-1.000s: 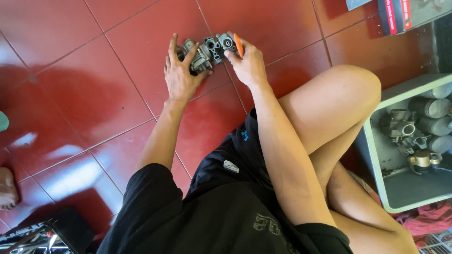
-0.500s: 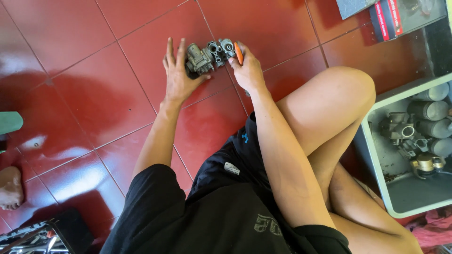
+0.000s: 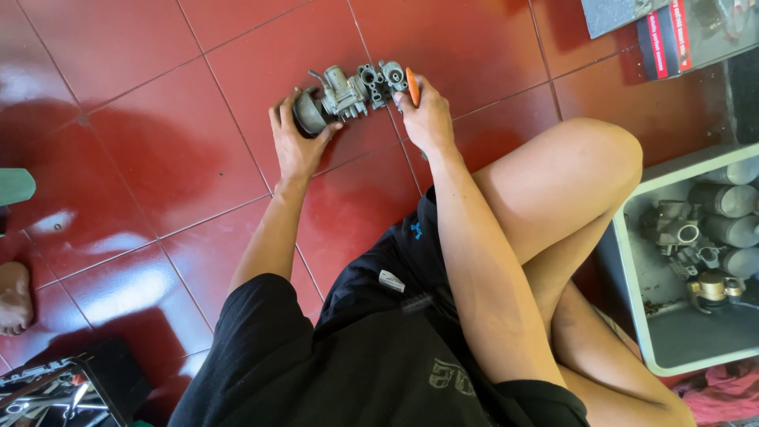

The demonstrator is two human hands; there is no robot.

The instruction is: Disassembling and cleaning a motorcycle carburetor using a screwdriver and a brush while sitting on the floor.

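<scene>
Left hand (image 3: 296, 142): laid on the red tiled floor (image 3: 142, 158) with the fingers partly spread and curled round the dark round end of a grey metal engine part (image 3: 348, 95). The part is gripped at that end, thumb on the near side, fingers on the far side.

Right hand (image 3: 427, 119): closed round an orange-handled tool (image 3: 412, 85), held against the right end of the engine part. Only the orange handle is seen; the tool's tip is hidden behind the fingers and the part, so its kind cannot be told.

Engine part: lying on the floor tiles between the two hands, ahead of the bent knee (image 3: 585, 166). Several small ports and a bent tube are seen on top; the underside is hidden.

Grey tray (image 3: 632, 285): placed at the right, beside the leg, cut off by the frame edge. More grey metal parts (image 3: 696, 237) are held in it, hard to tell apart in the shade.

Dark box (image 3: 55, 391): cut off at the lower left corner, contents unclear.

Bare foot (image 3: 14, 296) of another person: seen at the left edge, mostly out of frame.
</scene>
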